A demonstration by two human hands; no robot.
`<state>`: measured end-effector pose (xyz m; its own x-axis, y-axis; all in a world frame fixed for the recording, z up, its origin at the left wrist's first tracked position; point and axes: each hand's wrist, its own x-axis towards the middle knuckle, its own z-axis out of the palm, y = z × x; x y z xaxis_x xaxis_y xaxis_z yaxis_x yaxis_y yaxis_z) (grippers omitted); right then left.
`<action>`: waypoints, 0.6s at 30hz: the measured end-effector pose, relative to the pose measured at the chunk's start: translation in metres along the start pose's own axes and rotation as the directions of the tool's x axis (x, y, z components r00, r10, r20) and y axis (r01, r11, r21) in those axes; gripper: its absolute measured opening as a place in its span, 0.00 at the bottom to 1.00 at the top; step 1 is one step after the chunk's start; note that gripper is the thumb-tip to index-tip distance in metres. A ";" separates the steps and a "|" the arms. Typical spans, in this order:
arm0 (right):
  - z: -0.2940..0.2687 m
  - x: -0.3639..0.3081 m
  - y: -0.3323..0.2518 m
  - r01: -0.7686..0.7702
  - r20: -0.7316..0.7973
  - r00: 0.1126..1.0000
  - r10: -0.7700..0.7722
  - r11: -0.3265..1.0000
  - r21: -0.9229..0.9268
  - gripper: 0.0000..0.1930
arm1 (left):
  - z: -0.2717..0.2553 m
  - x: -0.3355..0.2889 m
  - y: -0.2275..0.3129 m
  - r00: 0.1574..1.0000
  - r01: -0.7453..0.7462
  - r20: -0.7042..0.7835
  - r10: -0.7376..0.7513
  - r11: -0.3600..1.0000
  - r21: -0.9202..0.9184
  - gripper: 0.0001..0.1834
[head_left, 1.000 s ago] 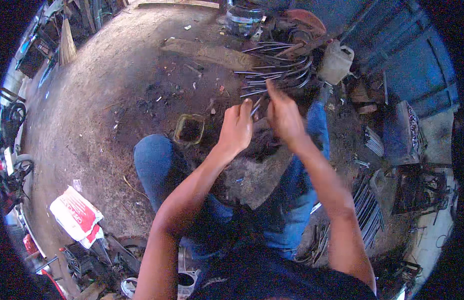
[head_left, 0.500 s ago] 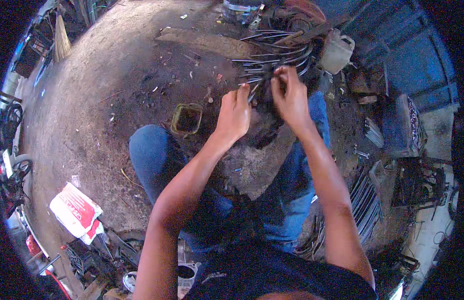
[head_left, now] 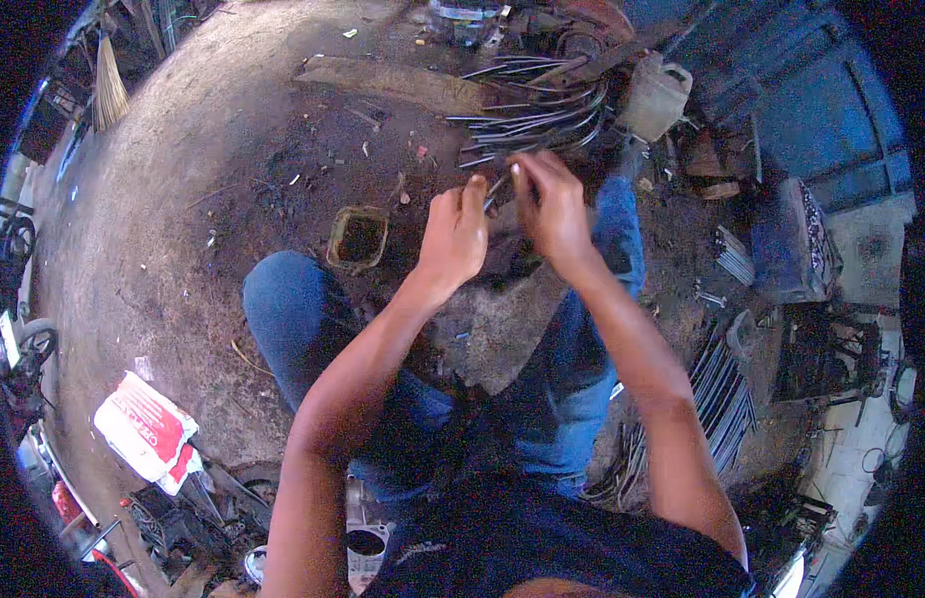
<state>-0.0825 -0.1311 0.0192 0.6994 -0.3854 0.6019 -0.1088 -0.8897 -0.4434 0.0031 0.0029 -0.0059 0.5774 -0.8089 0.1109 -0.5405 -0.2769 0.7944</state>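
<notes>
My left hand [head_left: 454,237] is closed around a thin metal rod [head_left: 497,186] that sticks out past the thumb, slanting up to the right. My right hand [head_left: 557,209] is curled at the rod's upper end, its fingertips drawn together. Motion smears its lower fingers, and what they pinch is hidden. Just beyond both hands, several curved metal rods [head_left: 542,127] lie in a loose bundle on the ground. A small square container [head_left: 335,239] with dark contents stands left of my left hand, beside my bent knee.
A whitish jerrycan [head_left: 654,98] stands beyond my right hand. Straight metal rods [head_left: 716,404] lie in a pile by my right forearm. A wooden plank [head_left: 393,83] rests on the ground at the far side. A red and white bag [head_left: 148,429] lies at lower left, near metal parts.
My right hand has drawn back from the rod bundle, toward me and to the left, nearer my left hand. The left hand still grips the rod. The whole view has shifted slightly.
</notes>
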 end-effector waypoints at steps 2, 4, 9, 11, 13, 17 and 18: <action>-0.005 -0.003 -0.010 0.064 -0.018 0.998 -0.062 0.994 0.092 0.06 | -0.008 0.001 0.005 1.000 0.019 0.021 -0.019 1.000 -0.014 0.31; -0.010 0.001 0.018 -0.113 0.020 0.993 0.113 0.993 0.043 0.07 | -0.003 -0.001 0.012 0.998 0.032 0.055 -0.030 0.999 -0.038 0.31; -0.013 -0.013 -0.017 -0.064 0.069 0.996 0.059 0.996 0.067 0.09 | -0.005 -0.001 0.006 0.995 0.054 0.086 -0.051 0.998 -0.028 0.28; -0.009 -0.018 -0.021 -0.007 0.081 0.997 -0.001 0.996 0.089 0.10 | -0.004 -0.002 -0.002 1.000 0.017 0.022 -0.017 1.000 -0.018 0.27; -0.009 -0.006 0.020 -0.096 0.037 0.995 0.095 0.995 0.025 0.10 | 0.006 0.006 0.002 0.999 -0.041 -0.022 0.040 0.998 -0.057 0.26; -0.014 0.002 0.034 -0.176 0.209 0.961 0.179 0.984 -0.031 0.12 | 0.004 0.009 0.002 0.995 0.059 0.091 -0.050 0.993 -0.099 0.19; -0.017 -0.001 0.028 -0.067 0.206 0.976 0.066 0.998 -0.004 0.13 | 0.001 0.010 0.001 0.995 0.058 0.088 -0.049 0.993 -0.103 0.19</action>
<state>-0.0981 -0.1597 0.0180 0.8212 -0.3850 0.4212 -0.1581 -0.8627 -0.4804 0.0078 -0.0061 -0.0042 0.5475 -0.8366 0.0186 -0.4398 -0.2687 0.8570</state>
